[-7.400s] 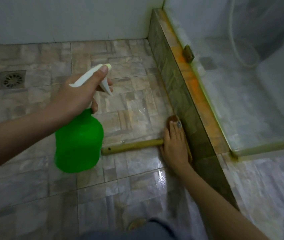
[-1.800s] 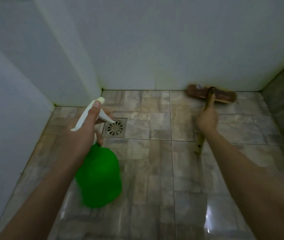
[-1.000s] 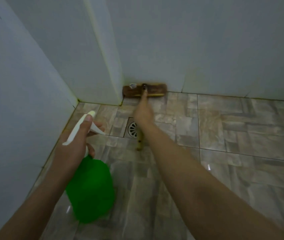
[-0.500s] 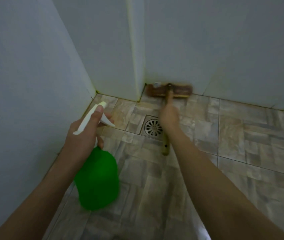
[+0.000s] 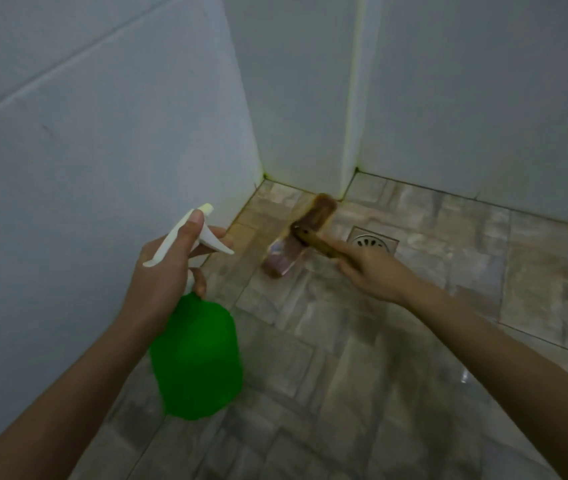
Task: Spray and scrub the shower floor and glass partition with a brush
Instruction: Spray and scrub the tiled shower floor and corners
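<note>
Brush (image 5: 305, 233): head down on the far floor (image 5: 345, 341), blurred, angled toward the wall corner, just left of the drain (image 5: 372, 241).
Right hand (image 5: 372, 271): wrapped round the wooden handle, forefinger laid along it toward the head.
Spray bottle (image 5: 196, 355): green body, white trigger top, held above the near-left floor, close to the left wall (image 5: 102, 133).
Left hand (image 5: 168, 268): clenched round the bottle neck, thumb up on the sprayer top, fingers at the trigger.
Floor: mottled beige tiles, glossy at near right.
</note>
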`<act>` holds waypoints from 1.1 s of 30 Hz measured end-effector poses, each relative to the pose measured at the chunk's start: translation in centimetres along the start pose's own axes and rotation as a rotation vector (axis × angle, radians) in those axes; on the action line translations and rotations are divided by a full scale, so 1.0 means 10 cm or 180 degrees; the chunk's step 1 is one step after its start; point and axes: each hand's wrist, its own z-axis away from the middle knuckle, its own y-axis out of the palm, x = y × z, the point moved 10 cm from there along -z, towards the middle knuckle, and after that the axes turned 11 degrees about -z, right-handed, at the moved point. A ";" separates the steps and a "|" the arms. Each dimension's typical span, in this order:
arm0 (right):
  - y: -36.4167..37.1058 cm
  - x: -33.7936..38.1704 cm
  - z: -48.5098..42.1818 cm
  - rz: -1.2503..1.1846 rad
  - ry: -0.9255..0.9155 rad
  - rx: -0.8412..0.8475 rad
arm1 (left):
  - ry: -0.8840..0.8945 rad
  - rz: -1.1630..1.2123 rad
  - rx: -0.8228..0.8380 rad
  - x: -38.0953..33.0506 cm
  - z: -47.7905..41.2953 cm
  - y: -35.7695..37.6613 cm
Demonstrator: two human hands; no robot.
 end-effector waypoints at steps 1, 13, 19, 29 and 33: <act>0.18 0.21 -0.16 0.0079 -0.0192 0.0169 | 0.0017 0.0004 -0.0018 0.01 0.03 -0.09; 1.02 0.31 -1.08 0.0489 -0.0382 0.0263 | -0.0266 -0.0017 -0.0418 0.32 0.21 -0.81; 1.13 0.31 -1.00 0.0552 -0.0267 0.0555 | -0.0365 0.0115 -0.0354 0.43 0.22 -0.86; 0.64 0.08 -1.24 0.0651 -0.0075 0.0028 | -0.0496 0.0130 -0.0416 0.61 0.30 -0.90; 1.28 0.53 -0.81 0.0735 -0.0641 0.0986 | -0.0491 0.0206 -0.0389 0.60 0.26 -0.85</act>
